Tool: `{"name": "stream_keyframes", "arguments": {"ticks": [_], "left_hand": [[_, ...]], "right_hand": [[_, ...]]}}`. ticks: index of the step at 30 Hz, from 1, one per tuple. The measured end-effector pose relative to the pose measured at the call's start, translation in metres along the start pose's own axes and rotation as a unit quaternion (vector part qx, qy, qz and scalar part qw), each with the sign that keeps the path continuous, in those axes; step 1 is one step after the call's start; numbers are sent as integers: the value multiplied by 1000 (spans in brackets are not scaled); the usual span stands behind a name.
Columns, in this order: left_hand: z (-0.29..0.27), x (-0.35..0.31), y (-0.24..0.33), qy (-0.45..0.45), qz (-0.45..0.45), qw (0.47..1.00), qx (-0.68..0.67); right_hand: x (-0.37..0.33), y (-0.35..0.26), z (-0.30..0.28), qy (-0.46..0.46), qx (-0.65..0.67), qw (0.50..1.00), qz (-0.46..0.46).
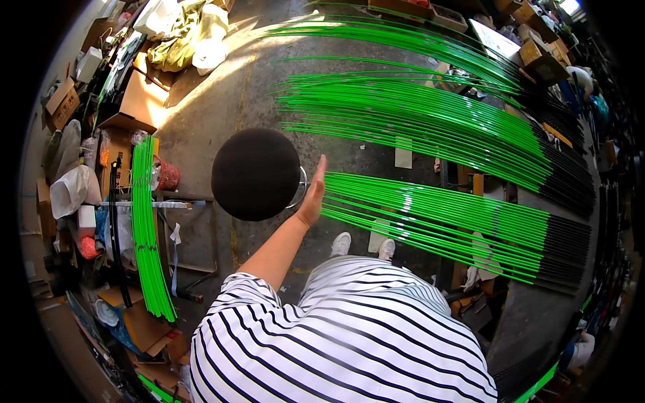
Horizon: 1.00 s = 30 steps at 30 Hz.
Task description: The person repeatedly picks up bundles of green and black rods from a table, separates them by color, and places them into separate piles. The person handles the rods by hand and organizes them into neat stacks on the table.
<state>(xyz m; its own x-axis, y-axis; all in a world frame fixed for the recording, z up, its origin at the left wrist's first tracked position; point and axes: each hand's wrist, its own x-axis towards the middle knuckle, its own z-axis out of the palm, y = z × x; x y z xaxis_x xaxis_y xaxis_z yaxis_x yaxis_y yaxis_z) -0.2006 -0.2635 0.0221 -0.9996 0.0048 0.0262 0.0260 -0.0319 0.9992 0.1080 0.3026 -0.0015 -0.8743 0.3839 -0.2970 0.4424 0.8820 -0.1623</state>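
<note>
My left hand [312, 193] is stretched out in front of me, flat and seen edge-on, with the fingers straight and pointing away. It rests against the right side of a round black stool seat [255, 173], by the seat's metal rim [302, 188], and grips nothing. My bare left forearm runs back to my black-and-white striped shirt [336, 336]. My right hand is out of view. My white shoes [341, 244] stand on the concrete floor just right of the stool.
Long green rods with black ends [437, 218] lie in rows across racks ahead and to the right. A curved bundle of green rods [144, 228] leans at the left beside a metal frame table [191, 232]. Cardboard boxes [134, 94], bags and clutter line the left edge.
</note>
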Motion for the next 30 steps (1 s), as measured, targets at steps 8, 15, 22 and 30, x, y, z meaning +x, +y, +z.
{"name": "stream_keyframes", "arguments": {"ticks": [8,15,22,30], "left_hand": [[25,3,-8,-21,27,999,23],[18,-5,-17,-20,43,999,-2],[26,-7,-31,-30,-3,997,-68],[19,1,-31,1,-22,999,38]], "right_hand": [[28,-72,-33,10,48,999,-20],[25,-85,-46,10,21,999,29],[11,-73,-38,57,44,996,55],[83,-41,-90,227,98,964,-102]]}}
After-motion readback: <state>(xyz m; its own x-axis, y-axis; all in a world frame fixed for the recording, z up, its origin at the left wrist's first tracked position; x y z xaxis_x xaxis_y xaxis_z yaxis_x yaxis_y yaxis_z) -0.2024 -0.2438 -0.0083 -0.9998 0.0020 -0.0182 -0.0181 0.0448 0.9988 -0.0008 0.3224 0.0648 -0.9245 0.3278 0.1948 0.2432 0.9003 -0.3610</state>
